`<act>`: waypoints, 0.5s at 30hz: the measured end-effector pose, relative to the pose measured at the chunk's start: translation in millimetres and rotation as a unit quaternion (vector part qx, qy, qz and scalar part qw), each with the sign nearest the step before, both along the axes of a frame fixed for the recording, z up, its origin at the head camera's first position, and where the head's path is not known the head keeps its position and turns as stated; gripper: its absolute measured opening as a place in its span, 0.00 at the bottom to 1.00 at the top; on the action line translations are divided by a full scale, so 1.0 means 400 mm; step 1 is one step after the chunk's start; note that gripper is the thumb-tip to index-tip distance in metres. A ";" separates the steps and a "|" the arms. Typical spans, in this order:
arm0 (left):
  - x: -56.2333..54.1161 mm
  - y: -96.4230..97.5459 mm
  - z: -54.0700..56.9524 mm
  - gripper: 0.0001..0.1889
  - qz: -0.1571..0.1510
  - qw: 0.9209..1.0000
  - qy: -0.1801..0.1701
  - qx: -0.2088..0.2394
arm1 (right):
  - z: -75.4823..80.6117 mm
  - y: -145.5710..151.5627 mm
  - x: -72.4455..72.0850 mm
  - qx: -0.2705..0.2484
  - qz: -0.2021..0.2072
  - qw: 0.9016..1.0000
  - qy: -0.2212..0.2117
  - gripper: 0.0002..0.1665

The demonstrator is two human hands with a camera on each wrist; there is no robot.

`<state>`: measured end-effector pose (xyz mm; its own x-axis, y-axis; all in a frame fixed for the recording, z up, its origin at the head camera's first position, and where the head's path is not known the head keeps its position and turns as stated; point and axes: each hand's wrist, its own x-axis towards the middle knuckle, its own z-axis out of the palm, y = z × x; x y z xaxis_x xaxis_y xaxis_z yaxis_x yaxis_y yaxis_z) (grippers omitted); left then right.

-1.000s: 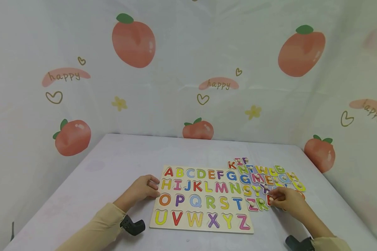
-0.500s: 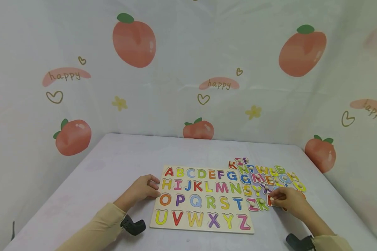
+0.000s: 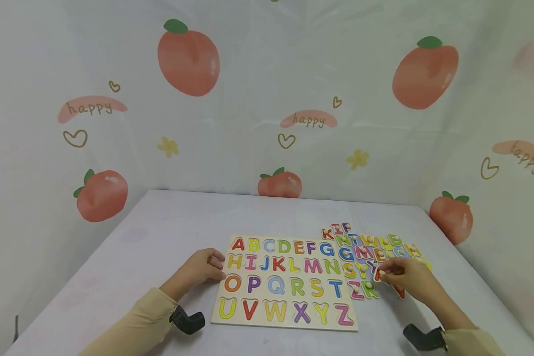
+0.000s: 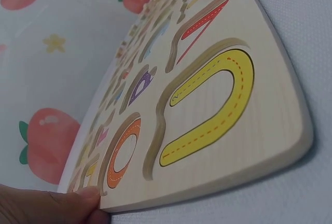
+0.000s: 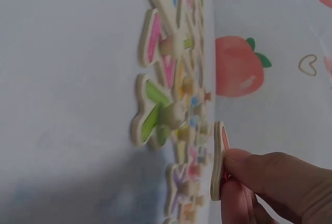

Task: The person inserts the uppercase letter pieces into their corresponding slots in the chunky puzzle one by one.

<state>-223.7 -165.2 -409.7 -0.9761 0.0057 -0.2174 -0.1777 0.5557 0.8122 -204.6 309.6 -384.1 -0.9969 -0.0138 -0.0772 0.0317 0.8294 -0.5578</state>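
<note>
A flat wooden alphabet puzzle board (image 3: 260,313) lies at the table's middle, its letter recesses showing coloured prints. My left hand (image 3: 196,271) rests at its left edge; in the left wrist view the thumb (image 4: 85,199) touches the rim near the orange O recess. My right hand (image 3: 408,278) pinches a red letter piece (image 3: 377,275) between thumb and fingers. In the right wrist view that piece (image 5: 218,164) stands on edge, raised above the others; its letter is hard to read. Below the hand lies another red piece (image 3: 399,291), partly covered.
Several knobbed letter pieces crowd the table right of the board, among them a pink Z (image 3: 356,290), a green R (image 3: 370,289) and a blue G (image 3: 346,253). A red K (image 3: 327,234) lies by the board's top right corner. A printed cloth (image 3: 231,148) hangs behind.
My right hand has lifted the red letter piece and moved slightly up and left in the head view, uncovering another red piece beneath. My left hand stays at the board's edge.
</note>
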 end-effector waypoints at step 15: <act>-0.003 -0.004 -0.004 0.23 -0.004 1.000 -0.004 -0.003 | 0.078 -0.134 -0.050 -0.093 0.056 0.994 0.032 0.16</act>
<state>-225.1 -166.8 -411.1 -0.9743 0.0129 -0.2249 -0.1791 0.5614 0.8079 -224.6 256.1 -352.9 -0.9911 -0.1333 0.0002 -0.0954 0.7085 -0.6992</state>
